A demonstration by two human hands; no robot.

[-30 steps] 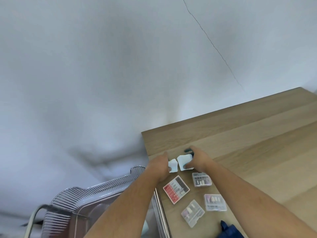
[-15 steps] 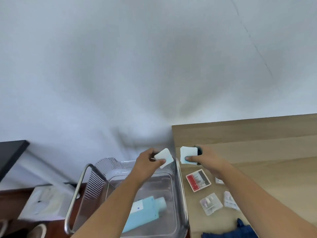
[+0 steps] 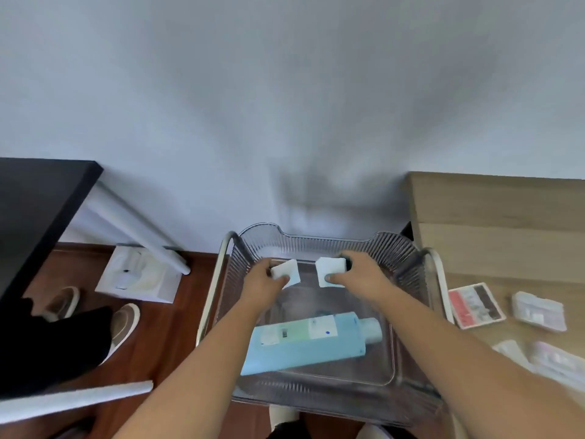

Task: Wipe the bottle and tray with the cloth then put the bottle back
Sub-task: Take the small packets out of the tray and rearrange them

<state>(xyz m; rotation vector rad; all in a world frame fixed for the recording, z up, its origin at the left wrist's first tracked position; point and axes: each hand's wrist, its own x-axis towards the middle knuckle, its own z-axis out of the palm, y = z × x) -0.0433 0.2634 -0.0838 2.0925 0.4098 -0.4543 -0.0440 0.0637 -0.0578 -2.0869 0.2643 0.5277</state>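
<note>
A clear ribbed plastic tray (image 3: 405, 258) sits on a metal-framed cart. A light blue bottle (image 3: 304, 342) with a pale cap lies on its side in the tray's near half. My left hand (image 3: 264, 285) holds a small white cloth pad (image 3: 286, 272) above the tray's far part. My right hand (image 3: 357, 274) grips a second white cloth pad (image 3: 329, 270), with something small and dark behind my fingers. Both hands hover over the tray, beyond the bottle and apart from it.
A wooden table (image 3: 506, 223) stands to the right with a red-and-black case (image 3: 476, 305) and several small clear boxes (image 3: 538, 310). A black table (image 3: 34, 210) stands on the left over a white box (image 3: 139, 275). Another person's legs and shoes (image 3: 123, 321) are nearby.
The view has swung left from the wooden table to the tray. Both hands, each holding a white pad, moved from above the table edge to over the tray.
</note>
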